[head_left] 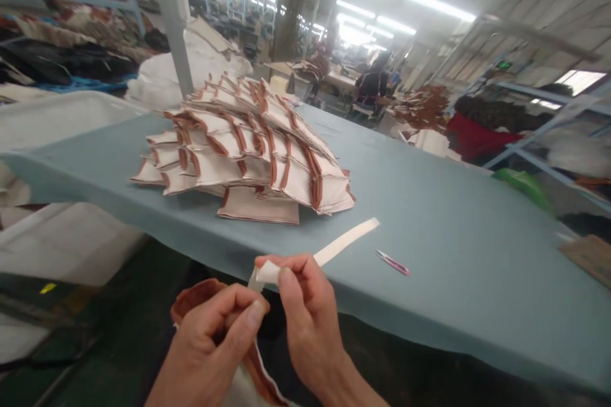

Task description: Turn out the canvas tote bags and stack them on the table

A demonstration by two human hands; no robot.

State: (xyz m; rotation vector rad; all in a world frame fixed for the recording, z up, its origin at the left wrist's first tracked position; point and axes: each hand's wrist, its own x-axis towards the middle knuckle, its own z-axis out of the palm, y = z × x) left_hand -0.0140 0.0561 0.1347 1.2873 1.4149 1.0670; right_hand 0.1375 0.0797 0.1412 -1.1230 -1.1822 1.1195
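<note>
— What's the biggest thing there?
— The table (453, 280), covered in grey-blue cloth and running away from the person. On its left part sits a fanned stack of cream pieces (248, 146) with brown edging. Behind that stands a grey post (169, 19), and a white tub (57, 117) sits off the table's left side.
— And the hands?
— Both are low, in front of the near table edge. The left hand (210, 337) is closed, thumb and fingers pinched on a brown-edged fabric piece (191, 296) that hangs below it. The right hand (305, 311) pinches one end of a white strip (334, 247). The strip slants up and right over the edge, its far end lying on the cloth.
— Anything in the way?
— Small pink-handled snips (393, 263) lie just right of the strip, apart from it. The stack is near the strip's far end, not touching.
— Room to move?
— Open cloth stretches right of the snips as far as a brown board (589, 257) at the right side; the near edge slants down to the right
</note>
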